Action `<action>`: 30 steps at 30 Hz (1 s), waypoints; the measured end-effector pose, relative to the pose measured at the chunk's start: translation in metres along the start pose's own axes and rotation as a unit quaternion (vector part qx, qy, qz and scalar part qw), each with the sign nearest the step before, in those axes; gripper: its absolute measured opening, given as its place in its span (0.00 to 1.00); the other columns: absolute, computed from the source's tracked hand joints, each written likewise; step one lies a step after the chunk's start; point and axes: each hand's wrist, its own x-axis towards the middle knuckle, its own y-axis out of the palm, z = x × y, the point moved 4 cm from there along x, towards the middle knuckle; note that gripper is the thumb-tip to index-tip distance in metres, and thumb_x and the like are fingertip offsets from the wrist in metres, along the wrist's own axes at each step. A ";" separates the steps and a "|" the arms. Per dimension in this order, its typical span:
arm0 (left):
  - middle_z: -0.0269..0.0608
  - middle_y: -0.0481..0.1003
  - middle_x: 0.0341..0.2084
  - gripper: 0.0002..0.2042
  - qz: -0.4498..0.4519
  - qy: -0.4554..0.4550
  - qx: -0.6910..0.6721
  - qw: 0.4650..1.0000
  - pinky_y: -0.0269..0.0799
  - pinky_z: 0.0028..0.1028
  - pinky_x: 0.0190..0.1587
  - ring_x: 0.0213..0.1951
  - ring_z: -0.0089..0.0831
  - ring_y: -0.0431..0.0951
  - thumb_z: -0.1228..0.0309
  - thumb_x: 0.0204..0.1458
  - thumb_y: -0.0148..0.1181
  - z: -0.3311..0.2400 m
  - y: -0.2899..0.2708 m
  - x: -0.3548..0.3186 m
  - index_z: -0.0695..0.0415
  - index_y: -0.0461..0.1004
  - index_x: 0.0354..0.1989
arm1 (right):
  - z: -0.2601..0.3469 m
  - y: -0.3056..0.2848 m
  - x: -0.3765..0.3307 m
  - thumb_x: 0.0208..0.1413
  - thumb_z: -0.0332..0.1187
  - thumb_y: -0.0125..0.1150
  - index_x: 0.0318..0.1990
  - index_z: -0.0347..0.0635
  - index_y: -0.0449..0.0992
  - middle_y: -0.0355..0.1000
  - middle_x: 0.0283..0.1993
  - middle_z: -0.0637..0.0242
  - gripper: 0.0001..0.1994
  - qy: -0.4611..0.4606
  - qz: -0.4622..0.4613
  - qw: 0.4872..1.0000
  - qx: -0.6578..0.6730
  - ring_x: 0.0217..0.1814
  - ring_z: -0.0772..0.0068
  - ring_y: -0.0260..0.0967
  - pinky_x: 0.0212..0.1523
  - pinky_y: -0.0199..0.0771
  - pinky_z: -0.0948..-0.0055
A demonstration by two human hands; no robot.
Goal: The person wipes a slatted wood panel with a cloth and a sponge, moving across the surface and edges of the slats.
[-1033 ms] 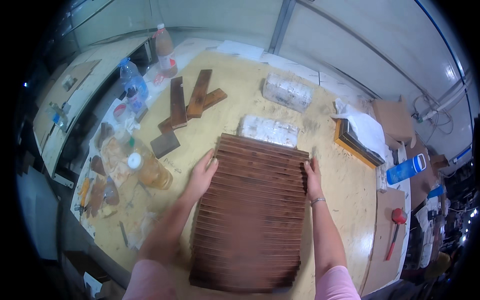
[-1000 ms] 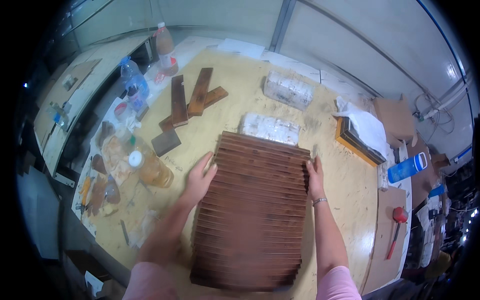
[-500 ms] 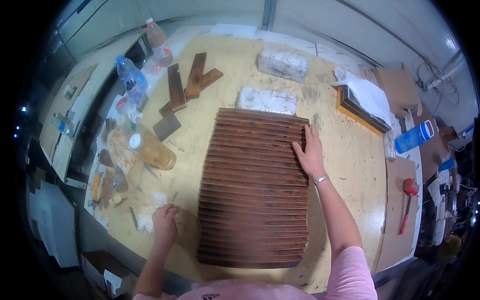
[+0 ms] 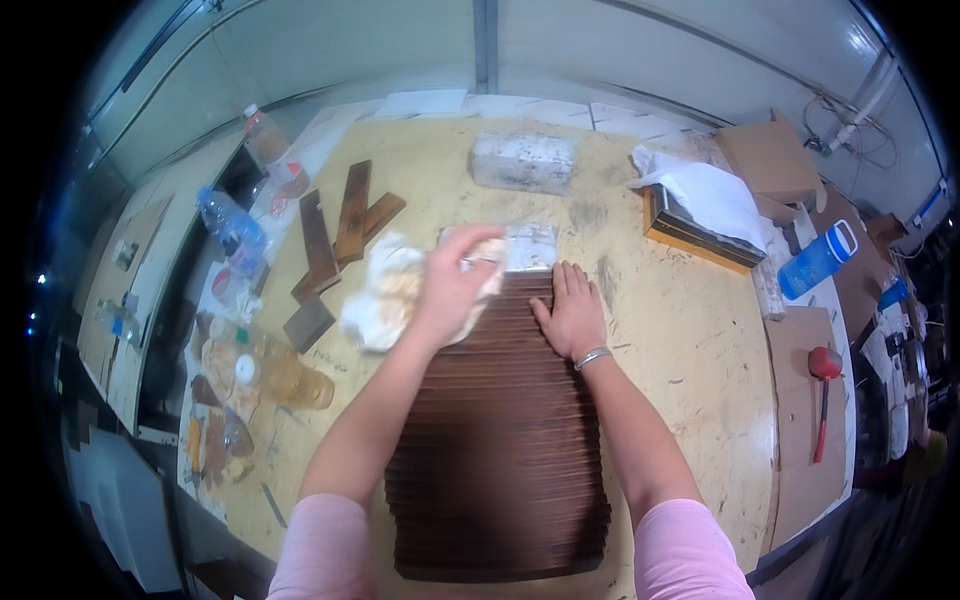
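Note:
A ribbed panel of dark brown wooden slats [image 4: 500, 430] lies on the table in front of me. My left hand [image 4: 455, 285] is closed on a white cloth [image 4: 390, 295] with brownish stains, over the panel's far left corner; part of the cloth hangs out past the panel's left edge. At the far right corner, my right hand [image 4: 575, 315] lies flat on the slats with its fingers spread. A white wrapped block [image 4: 532, 247] sits against the panel's far end, partly hidden by my left hand.
Dark wood strips [image 4: 353, 212] lie crossed at the far left. A bottle of yellowish liquid [image 4: 300, 380] and other plastic bottles [image 4: 235, 225] line the left side. Right stand a black-and-orange block [image 4: 700, 232] under white cloth, a blue bottle [image 4: 815, 262] and a red-headed mallet [image 4: 824, 365].
My left hand has picked up the white cloth from the table's left side and carried it to the panel's far end. My right hand stays on the far right corner. The view has tilted up.

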 end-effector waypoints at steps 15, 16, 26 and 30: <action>0.46 0.76 0.33 0.11 0.085 0.083 0.300 0.947 0.72 0.39 0.48 0.43 0.46 0.75 0.83 0.43 0.63 0.115 0.047 0.022 0.55 0.84 0.34 | 0.004 -0.002 0.002 0.63 0.53 0.53 0.73 0.29 0.53 0.49 0.77 0.47 0.40 0.022 0.038 0.999 0.015 0.81 0.52 0.42 0.78 0.42 0.53; 0.46 0.76 0.32 0.11 0.099 0.083 0.298 0.946 0.72 0.39 0.48 0.42 0.46 0.75 0.82 0.43 0.63 0.110 0.046 0.024 0.56 0.84 0.33 | 0.001 -0.003 0.002 0.63 0.53 0.53 0.73 0.29 0.53 0.49 0.77 0.47 0.41 0.026 0.036 0.999 0.013 0.81 0.52 0.42 0.78 0.42 0.53; 0.46 0.72 0.26 0.06 0.028 0.184 0.348 0.919 0.70 0.43 0.40 0.36 0.50 0.74 0.80 0.37 0.62 0.127 0.053 0.024 0.58 0.81 0.26 | 0.005 0.000 0.005 0.63 0.54 0.52 0.73 0.28 0.52 0.50 0.77 0.46 0.41 0.025 0.035 0.999 -0.001 0.81 0.51 0.42 0.78 0.41 0.52; 0.46 0.73 0.28 0.08 0.080 0.158 0.307 0.935 0.71 0.44 0.41 0.38 0.50 0.75 0.81 0.41 0.62 0.108 0.062 0.029 0.55 0.82 0.29 | 0.002 -0.005 0.005 0.63 0.55 0.50 0.73 0.28 0.52 0.52 0.76 0.45 0.41 0.030 0.052 0.998 -0.009 0.81 0.50 0.43 0.78 0.42 0.53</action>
